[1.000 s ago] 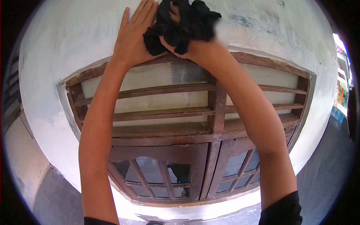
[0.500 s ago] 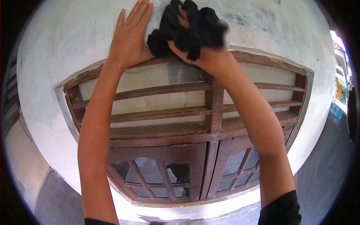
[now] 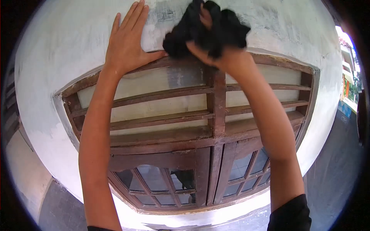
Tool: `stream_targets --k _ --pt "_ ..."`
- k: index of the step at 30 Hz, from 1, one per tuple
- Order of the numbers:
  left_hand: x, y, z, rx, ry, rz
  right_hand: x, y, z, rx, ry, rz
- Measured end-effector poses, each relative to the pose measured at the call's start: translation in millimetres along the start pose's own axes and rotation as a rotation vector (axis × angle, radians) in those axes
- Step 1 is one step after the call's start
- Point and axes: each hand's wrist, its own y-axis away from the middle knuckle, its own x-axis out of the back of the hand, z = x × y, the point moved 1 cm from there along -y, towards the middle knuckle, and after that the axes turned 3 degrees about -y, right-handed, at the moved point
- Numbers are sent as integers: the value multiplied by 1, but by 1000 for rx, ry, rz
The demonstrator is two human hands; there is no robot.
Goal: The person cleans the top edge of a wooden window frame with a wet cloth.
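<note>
My left hand (image 3: 127, 40) lies flat against the pale wall (image 3: 69, 42), fingers stretched upward and thumb out along the top edge of the wooden window frame (image 3: 140, 69). To its right, my right hand (image 3: 231, 59) grips a bunched black cloth (image 3: 208, 32) against the wall just above the frame. Folds of the cloth cover most of the fingers, and the cloth is a little blurred. Grey, patchy marks show on the wall around it.
Below my hands are wooden slats (image 3: 162, 94) and two paned shutters (image 3: 154, 177) with glass. A dark grey floor (image 3: 331, 161) shows at the right. Beyond it, a building stands in bright light.
The black cloth and my right hand have shifted right along the wall. My left hand sits slightly further left in view, its thumb now more spread.
</note>
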Motion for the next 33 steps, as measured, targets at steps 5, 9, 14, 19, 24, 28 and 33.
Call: stream_targets --k 5,9,14,19,24,28,33 --pt "-13 2 -1 -34 27 134 18 12 -21 -86 35 -6" --pt "-18 1 -1 -85 41 289 12 -10 25 60 -126 158" --pt "-4 0 -1 -30 29 133 18 8 3 69 34 115" --pt "1 1 3 11 35 14 9 14 -8 -74 -6 79" --pt "1 2 1 -27 30 35 -12 -7 22 100 -118 155" --pt "-1 0 0 -15 52 45 -8 21 -21 -84 -12 56" --pt "-4 0 -2 -41 27 13 -13 6 -25 -133 92 73"
